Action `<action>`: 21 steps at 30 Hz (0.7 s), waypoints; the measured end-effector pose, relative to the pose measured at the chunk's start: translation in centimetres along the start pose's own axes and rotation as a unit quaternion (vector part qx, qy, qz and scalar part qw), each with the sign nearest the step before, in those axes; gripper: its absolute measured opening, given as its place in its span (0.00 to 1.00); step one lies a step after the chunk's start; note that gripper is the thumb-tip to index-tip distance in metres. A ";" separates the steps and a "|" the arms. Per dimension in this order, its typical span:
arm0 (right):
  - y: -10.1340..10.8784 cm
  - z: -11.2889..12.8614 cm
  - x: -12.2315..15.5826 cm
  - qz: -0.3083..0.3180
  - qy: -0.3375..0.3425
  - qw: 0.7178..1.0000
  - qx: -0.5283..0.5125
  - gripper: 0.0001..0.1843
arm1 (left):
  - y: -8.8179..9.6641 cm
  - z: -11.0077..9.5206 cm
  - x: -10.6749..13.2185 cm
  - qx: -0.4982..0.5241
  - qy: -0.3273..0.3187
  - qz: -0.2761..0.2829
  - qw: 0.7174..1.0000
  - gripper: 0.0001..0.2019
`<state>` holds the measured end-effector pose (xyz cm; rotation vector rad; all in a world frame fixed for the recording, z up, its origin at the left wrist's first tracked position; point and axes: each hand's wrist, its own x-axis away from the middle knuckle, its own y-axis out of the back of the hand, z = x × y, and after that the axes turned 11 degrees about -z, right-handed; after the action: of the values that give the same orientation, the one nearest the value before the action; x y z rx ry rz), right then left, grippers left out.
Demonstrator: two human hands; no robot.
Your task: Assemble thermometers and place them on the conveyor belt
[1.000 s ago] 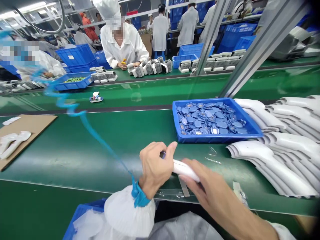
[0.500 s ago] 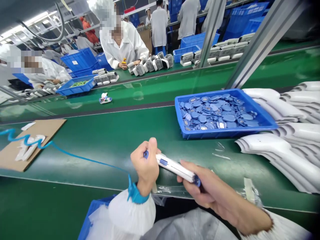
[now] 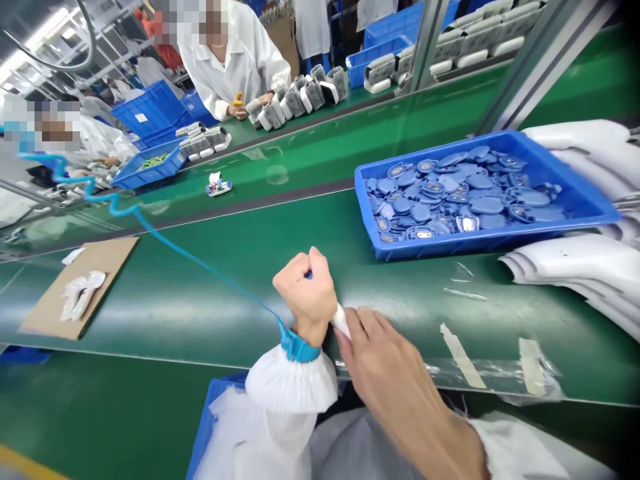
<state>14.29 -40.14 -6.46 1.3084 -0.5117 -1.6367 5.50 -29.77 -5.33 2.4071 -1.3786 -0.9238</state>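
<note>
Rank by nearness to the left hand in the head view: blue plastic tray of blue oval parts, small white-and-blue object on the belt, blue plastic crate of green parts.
From the left hand:
1. Blue plastic tray: near belt, ahead right.
2. Small white-and-blue object: farther belt, ahead left.
3. Blue plastic crate: farther left, beyond it.

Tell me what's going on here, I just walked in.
At a green assembly belt, a person's left hand is closed around a white plastic housing, and the fingers of the right hand lie against it. A blue cord runs from a blue strap on the left wrist. Ahead sits a blue tray heaped with flat blue parts, with stacked white housings to its right. Across the line, a co-worker stands at rows of grey-and-white units.
</note>
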 end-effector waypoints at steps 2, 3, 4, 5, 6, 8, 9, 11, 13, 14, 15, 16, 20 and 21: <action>-0.1 -0.1 0.1 -0.010 -0.014 0.999 -0.030 0.11 | 0.0 0.3 -0.3 0.061 0.034 0.001 0.998 0.27; -0.1 -0.2 0.3 -0.016 -0.027 0.998 -0.051 0.11 | 0.1 0.5 -0.4 0.113 0.062 0.019 0.992 0.27; -0.1 -0.4 0.5 -0.020 -0.042 0.997 -0.069 0.11 | 0.3 0.7 -0.6 0.171 0.091 0.047 0.980 0.27; -0.1 -0.6 0.7 -0.021 -0.056 0.995 -0.082 0.12 | 0.7 0.9 -0.8 0.229 0.117 0.083 0.963 0.27; -0.1 -0.8 1.0 -0.018 -0.067 0.994 -0.090 0.12 | 1.2 1.2 -1.0 0.276 0.135 0.121 0.944 0.26; -0.1 -1.3 1.3 -0.011 -0.072 0.993 -0.097 0.12 | 2.4 1.7 -1.5 0.333 0.143 0.191 0.912 0.24; -0.1 -1.6 1.4 -0.006 -0.068 0.993 -0.101 0.12 | 3.1 1.9 -1.7 0.344 0.138 0.227 0.900 0.22; -0.1 -2.1 1.2 0.001 -0.054 0.992 -0.115 0.13 | 4.4 2.1 -2.1 0.337 0.124 0.301 0.884 0.20; -0.1 -2.7 0.7 0.002 -0.037 0.991 -0.131 0.13 | 5.7 2.1 -2.6 0.290 0.094 0.364 0.880 0.23; 0.0 -3.1 0.5 -0.003 -0.032 0.990 -0.135 0.14 | 6.3 2.0 -2.9 0.251 0.073 0.387 0.884 0.23; 0.2 -3.5 0.3 -0.013 -0.030 0.990 -0.135 0.14 | 7.0 1.9 -3.4 0.205 0.051 0.402 0.891 0.21; 0.3 -3.9 0.1 -0.024 -0.027 0.991 -0.131 0.15 | 7.7 1.9 -4.1 0.155 0.033 0.409 0.898 0.18; 0.8 -6.5 0.8 -0.053 -0.044 0.991 -0.111 0.23 | 9.4 2.6 -9.8 0.030 0.048 0.358 0.932 0.15; 0.6 -7.1 1.2 -0.054 -0.065 0.991 -0.108 0.24 | 9.2 2.9 -11.9 0.033 0.078 0.322 0.943 0.16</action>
<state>21.03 -39.86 -9.03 1.0904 -0.3352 -1.8207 -6.99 -24.43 1.63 1.8018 -1.9633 -0.5038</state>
